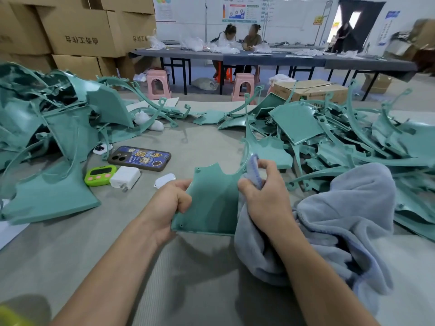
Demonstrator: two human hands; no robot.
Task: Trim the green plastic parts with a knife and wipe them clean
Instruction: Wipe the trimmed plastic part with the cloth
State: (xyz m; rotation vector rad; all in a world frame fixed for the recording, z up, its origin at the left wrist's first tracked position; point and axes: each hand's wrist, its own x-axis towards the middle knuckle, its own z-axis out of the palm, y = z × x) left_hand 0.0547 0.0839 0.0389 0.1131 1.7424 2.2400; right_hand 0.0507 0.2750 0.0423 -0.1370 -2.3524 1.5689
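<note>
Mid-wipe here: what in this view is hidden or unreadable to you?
- Head view: right edge of the green part hidden by the right hand and cloth.
- Its left edge: under the left hand.
- No knife visible.
- Display of the timer: too small to read.
- Bottom left corner: yellow-green object blurred, cut off by frame edge.

Grips a green plastic panel [211, 203] by its left edge with the left hand [168, 203]. Pinches a fold of blue-grey cloth [343, 220] at the panel's upper right edge with the right hand [263, 196]. Looks past a phone [140, 158], green timer [100, 175] and white charger [124, 177] on the grey table [188, 267], between a left heap of green parts [58, 128] and a right heap [329, 137].
</note>
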